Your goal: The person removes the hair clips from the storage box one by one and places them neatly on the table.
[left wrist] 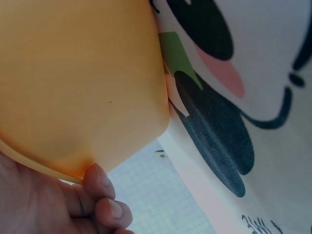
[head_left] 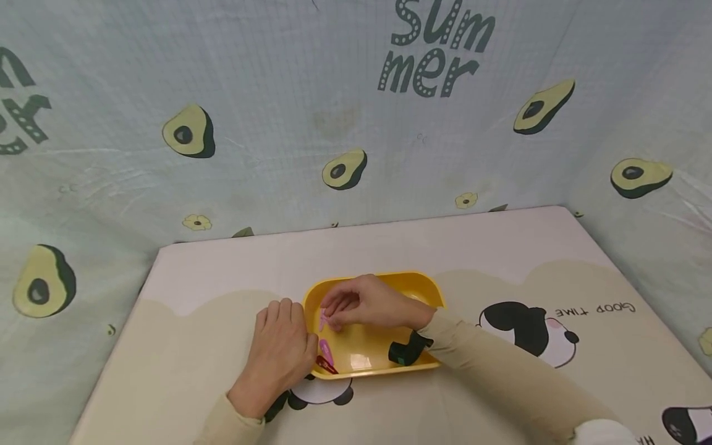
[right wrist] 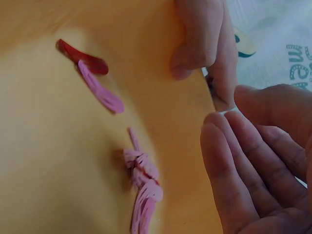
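A shallow yellow tray [head_left: 367, 364] lies on the table. My left hand [head_left: 282, 346] grips its left rim; in the right wrist view the left thumb [right wrist: 181, 68] is on the tray's inner side, and in the left wrist view fingertips [left wrist: 100, 180] are at its outer side. Over the tray's left part hovers my right hand [head_left: 369, 303], its fingers [right wrist: 222, 165] fairly straight, with nothing visible between them and the thumb. Below it are a pink knotted piece [right wrist: 145, 180], a pink snap hair clip [right wrist: 100, 90] and a red snap hair clip [right wrist: 84, 57], lying along the tray's left side.
A pale tablecloth [head_left: 194, 352] with printed pandas [head_left: 528, 330] covers the table. A curtain [head_left: 267, 123] printed with avocados hangs behind and along both sides. The black wrist strap [head_left: 408, 349] of the right arm is low over the tray's right part.
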A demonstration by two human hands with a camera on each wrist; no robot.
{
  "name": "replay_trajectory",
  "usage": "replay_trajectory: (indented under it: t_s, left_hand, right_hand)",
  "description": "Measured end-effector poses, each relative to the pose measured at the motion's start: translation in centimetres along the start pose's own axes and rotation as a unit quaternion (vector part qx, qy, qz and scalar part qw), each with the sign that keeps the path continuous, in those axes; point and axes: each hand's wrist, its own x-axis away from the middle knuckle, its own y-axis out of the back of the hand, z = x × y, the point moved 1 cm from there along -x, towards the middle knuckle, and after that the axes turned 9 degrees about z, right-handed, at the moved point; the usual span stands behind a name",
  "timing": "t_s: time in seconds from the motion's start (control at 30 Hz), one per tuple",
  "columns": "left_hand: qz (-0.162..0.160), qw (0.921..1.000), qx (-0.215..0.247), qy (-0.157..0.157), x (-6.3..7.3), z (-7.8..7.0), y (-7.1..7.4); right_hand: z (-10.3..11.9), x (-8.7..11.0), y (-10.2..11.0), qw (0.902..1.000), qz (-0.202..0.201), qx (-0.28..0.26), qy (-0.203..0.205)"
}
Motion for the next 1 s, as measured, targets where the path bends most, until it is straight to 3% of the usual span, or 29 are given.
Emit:
replay_trajectory:
  t_s: [0.6, 1.0]
  left_hand:
    - [0.008, 0.9999, 0.009, 0.007, 0.4, 0.1, -0.6]
    - [-0.005, 0.9998, 0.018, 0.0, 0.2, 0.3, -0.5]
  right_hand:
    - [-1.5, -1.0, -1.6, 0.9955, 0.077, 0.052, -0.018]
    - [-1.9, -2.3, -1.5, 0.9892, 0.089, 0.111, -0.037]
